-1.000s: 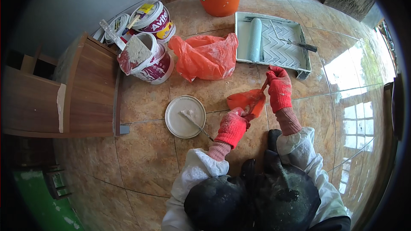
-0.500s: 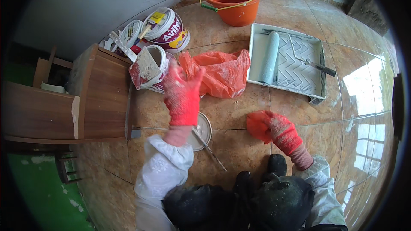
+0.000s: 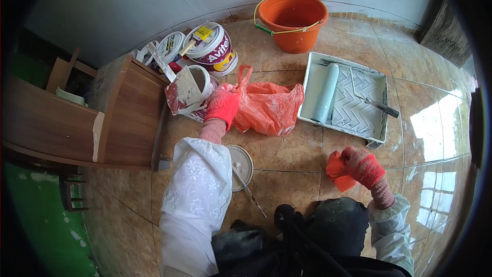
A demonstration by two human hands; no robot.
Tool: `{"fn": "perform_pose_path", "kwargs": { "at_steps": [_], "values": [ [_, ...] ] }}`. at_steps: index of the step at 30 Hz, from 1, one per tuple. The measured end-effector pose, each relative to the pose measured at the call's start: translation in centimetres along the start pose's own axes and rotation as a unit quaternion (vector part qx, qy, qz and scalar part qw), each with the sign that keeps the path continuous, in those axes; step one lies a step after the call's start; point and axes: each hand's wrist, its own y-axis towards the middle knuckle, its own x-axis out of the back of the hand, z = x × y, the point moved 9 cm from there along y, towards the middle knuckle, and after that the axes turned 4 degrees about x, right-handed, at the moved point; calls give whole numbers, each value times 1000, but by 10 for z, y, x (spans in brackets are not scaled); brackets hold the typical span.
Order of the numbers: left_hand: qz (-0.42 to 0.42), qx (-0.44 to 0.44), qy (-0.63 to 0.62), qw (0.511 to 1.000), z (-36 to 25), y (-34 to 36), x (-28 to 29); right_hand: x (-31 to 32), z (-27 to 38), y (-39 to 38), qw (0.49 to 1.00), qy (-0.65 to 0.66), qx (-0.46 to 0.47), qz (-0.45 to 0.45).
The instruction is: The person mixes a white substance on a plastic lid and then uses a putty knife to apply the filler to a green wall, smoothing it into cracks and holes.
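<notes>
My left hand (image 3: 222,106), in a red work glove, is closed at the left edge of a crumpled orange-red plastic bag (image 3: 271,107). One handle loop of the bag stands up beside the fingers. My right hand (image 3: 363,166), gloved in the same red, grips a bright orange, limp-looking piece (image 3: 339,170) above the floor; its exact kind cannot be made out. Just left of the bag stands an open white paint bucket (image 3: 204,79), with a broad scraper (image 3: 187,90) resting across its rim. Near my left forearm lies a round white lid (image 3: 242,168) with a thin stick (image 3: 249,193) across it.
A paint tray (image 3: 359,107) holds a pale blue roller (image 3: 326,92). Behind it stands an orange bucket (image 3: 294,41) by the wall. Stacked paint tubs (image 3: 218,54) bear a brush (image 3: 197,38). Wooden furniture (image 3: 130,115) borders the left; tiled floor (image 3: 287,182) lies beneath.
My left hand has gone from spread fingers to closed at the bag's edge, and a bag handle has risen. My right hand has moved right with the orange piece. The view has shifted slightly.
</notes>
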Motion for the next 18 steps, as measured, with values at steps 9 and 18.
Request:
{"fn": "perform_pose_path", "kwargs": {
  "at_steps": [9, 18],
  "values": [
    [127, -91, -192, 969, -5, -35, 11, 107, 62, 57, 975, 177, 26, -130],
    [109, -39, -246, 962, 29, -57, 19, 110, 142, 186, 795, 578, 89, -164]
  ]
}}
